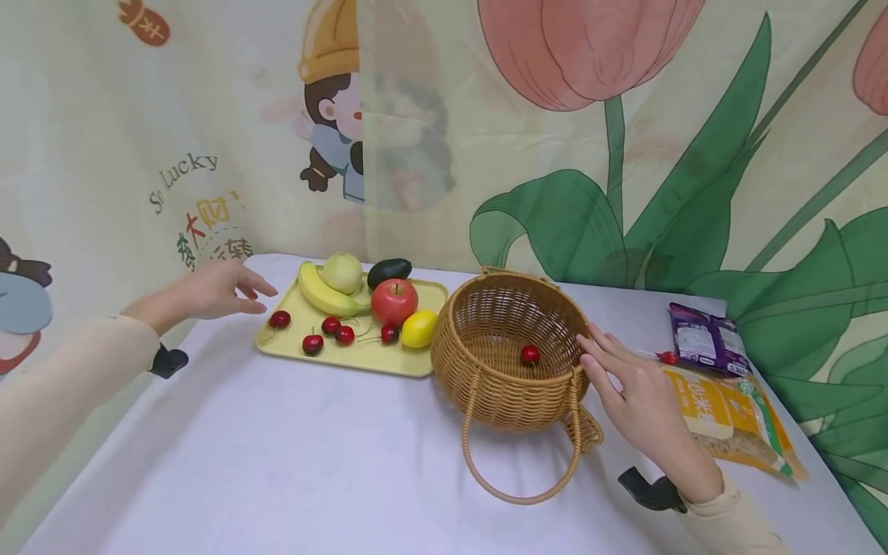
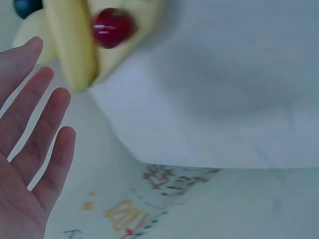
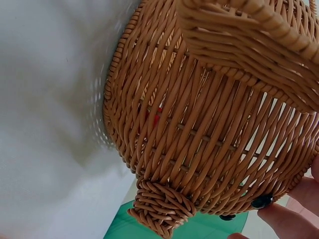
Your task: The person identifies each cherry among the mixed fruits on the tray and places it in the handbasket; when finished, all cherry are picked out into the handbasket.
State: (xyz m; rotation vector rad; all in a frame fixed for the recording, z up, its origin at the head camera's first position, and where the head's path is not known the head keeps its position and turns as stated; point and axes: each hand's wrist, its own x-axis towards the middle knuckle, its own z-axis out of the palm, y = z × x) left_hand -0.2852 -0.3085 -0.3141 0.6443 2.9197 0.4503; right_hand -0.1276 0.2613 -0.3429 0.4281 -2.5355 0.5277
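My left hand (image 1: pixel 220 289) hovers with spread fingers beside the left end of a yellow tray (image 1: pixel 347 362). The cherry (image 1: pixel 280 319) at that end is nearest to it, and nothing is in the hand. Also on the tray are several more cherries (image 1: pixel 313 344), a banana (image 1: pixel 326 294), a red apple (image 1: pixel 395 301), a lemon (image 1: pixel 419 329), a pale green round fruit (image 1: pixel 343 273) and a dark green avocado-like fruit (image 1: pixel 389 271). My right hand (image 1: pixel 634 385) touches the right rim of a wicker basket (image 1: pixel 516 397) with extended fingers. One cherry (image 1: pixel 530 354) lies inside the basket.
The basket's handle (image 1: pixel 520 501) hangs down toward the front. Right of the basket lie a purple packet (image 1: pixel 708 339), a yellow grain bag (image 1: pixel 728 420) and a small red item (image 1: pixel 667 358). A printed curtain (image 1: pixel 444 139) stands behind the white table (image 1: pixel 291 462).
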